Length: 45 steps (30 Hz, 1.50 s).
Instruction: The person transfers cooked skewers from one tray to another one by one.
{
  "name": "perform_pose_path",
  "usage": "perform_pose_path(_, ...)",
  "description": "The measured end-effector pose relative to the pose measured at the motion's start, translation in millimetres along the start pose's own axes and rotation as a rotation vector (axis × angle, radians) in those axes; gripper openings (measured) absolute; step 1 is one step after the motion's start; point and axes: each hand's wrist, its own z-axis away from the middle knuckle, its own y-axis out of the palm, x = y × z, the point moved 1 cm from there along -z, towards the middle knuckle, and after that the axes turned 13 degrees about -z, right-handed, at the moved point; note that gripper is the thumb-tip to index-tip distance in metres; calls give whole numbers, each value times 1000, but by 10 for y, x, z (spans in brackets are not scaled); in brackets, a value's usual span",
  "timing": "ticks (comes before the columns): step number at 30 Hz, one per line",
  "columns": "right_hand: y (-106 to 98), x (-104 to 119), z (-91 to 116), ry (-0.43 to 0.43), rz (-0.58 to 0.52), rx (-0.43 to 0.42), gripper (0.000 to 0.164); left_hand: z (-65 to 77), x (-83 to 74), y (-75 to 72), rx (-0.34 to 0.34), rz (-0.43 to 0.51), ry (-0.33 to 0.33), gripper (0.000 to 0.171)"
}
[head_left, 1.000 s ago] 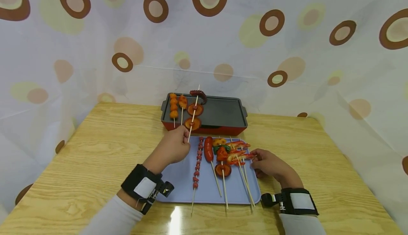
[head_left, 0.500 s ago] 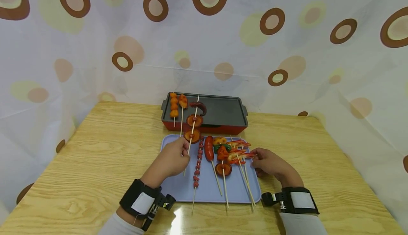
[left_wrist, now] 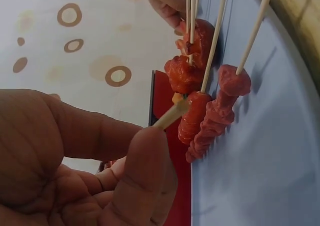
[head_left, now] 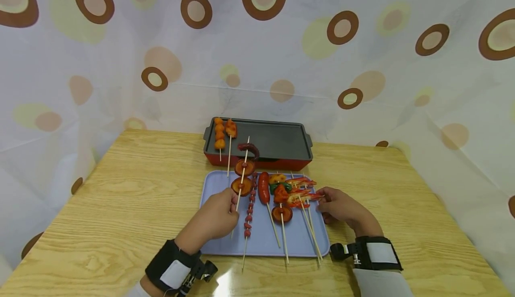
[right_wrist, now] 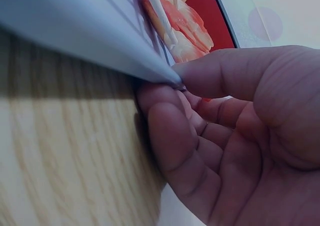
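My left hand pinches the stick of a skewer that carries a dark red tentacle piece and two round brown-orange slices. In the left wrist view the stick's end pokes out between thumb and forefinger. The skewer is above the left part of a pale blue tray, its tip in front of the grill pan. At the tray's right edge my right hand grips the rim, thumb on top and fingers beneath, as the right wrist view shows. Prawn skewers lie beside that hand.
On the tray lie a skewer of small red pieces, a sausage skewer and a mixed skewer. Behind stands a black-topped red grill pan holding an orange ball skewer and another orange skewer. A patterned cloth hangs behind.
My left hand has drawn the tentacle skewer back toward me, from over the grill pan to over the tray. The right hand keeps its place at the tray's rim.
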Motion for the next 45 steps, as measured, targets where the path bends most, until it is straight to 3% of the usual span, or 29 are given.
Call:
perform_pose_path(8,-4,-8,-2,10,-1,-8,33,123,9,51,38,23,-19,12)
perform_pose_path(20,1,-26,-11,28,0,-22,34,184,61,124,101,33,-18,15)
perform_pose_path(29,2,-12,-8,24,-6,-11,33,172,111,162,165,65,-64,14)
perform_pose_path(39,10,-15,-16,17,-6,-14,35,201,116,170,138,68,-75,15)
perform_pose_path(45,12,1,2,6,-4,-8,37,189,144,185,170,80,-99,10)
